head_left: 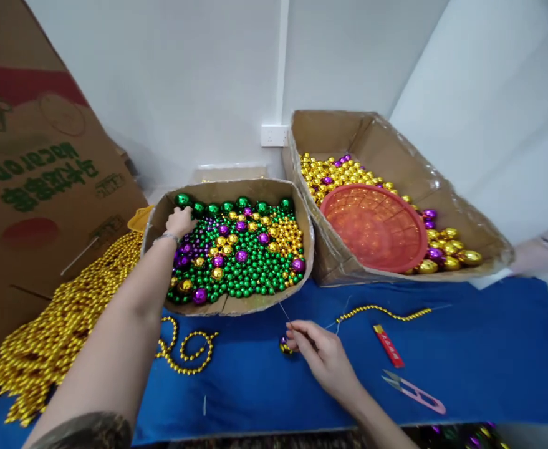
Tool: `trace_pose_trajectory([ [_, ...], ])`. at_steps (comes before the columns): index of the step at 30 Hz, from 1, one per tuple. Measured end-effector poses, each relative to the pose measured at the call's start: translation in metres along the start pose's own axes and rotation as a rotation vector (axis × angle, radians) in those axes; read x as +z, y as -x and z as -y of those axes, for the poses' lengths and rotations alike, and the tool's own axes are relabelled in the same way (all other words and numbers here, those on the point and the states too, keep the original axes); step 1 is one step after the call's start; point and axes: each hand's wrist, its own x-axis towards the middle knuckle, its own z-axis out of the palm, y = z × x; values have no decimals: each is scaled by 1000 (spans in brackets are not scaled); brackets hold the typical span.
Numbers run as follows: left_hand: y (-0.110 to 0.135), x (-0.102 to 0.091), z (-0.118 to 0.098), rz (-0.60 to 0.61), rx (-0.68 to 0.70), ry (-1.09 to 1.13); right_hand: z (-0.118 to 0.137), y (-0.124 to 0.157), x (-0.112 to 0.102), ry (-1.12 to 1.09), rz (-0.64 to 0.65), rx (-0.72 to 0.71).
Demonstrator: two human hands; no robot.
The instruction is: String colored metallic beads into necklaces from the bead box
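Note:
My left hand (179, 222) reaches into a cardboard box (236, 304) full of green, gold and purple beads. Its fingers curl down among the beads near the box's back left corner, and what they grip is hidden. My right hand (318, 352) rests on the blue cloth (489, 362) in front of the box. It pinches a thin needle or wire (283, 312) that points up and left, with a gold bead (285, 347) at the fingertips. A thread runs from that hand to a short gold bead strand (383, 312).
A larger cardboard box (465, 206) at the right holds gold and purple balls and an orange-red basket (376, 227). A heap of gold bead strings (49, 337) lies at left beside a big cardboard sheet (35, 187). A red lighter (388, 345) and pink snips (416, 391) lie on the cloth.

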Motion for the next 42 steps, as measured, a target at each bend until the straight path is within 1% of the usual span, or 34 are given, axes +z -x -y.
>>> trace_pose_trajectory([
  [2, 9, -4, -4, -3, 12, -3, 2, -1, -2, 24, -5, -10],
  [5, 29, -10, -11, 6, 54, 17, 4, -1, -6, 32, -39, 38],
  [7, 46, -11, -17, -78, 153, 167, 1, -1, -9, -19, -65, 79],
  [8, 55, -11, -20, -85, 179, 272, -1, -1, -10, -53, -75, 93],
  [10, 77, -14, -28, -19, 198, 532, -4, -1, -13, -101, -97, 111],
  [14, 126, -27, -47, 156, 111, 1019, 0, 1, -20, -110, -128, 83],
  [16, 151, -29, -55, 234, 95, 1260, 6, 4, -21, -58, -113, 40],
  [18, 173, -25, -62, 303, 75, 1486, 12, 7, -20, 51, -85, -35],
  [20, 193, -17, -68, 406, -11, 1621, 17, 9, -17, 175, -73, -132],
  [22, 208, -8, -73, 442, -52, 1690, 20, 10, -14, 267, -82, -218],
  [24, 220, -1, -77, 453, -67, 1734, 21, 11, -11, 314, -96, -273],
  [28, 235, 4, -82, 478, -80, 1765, 22, 12, -9, 341, -101, -315],
  [34, 240, 5, -84, 490, -48, 1749, 22, 14, -9, 367, -109, -326],
  [39, 241, 5, -85, 416, -9, 1741, 21, 15, -9, 387, -113, -332],
  [40, 242, 5, -85, 418, -15, 1752, 21, 15, -9, 395, -114, -336],
  [42, 242, 4, -85, 463, -48, 1785, 21, 15, -9, 405, -115, -344],
])
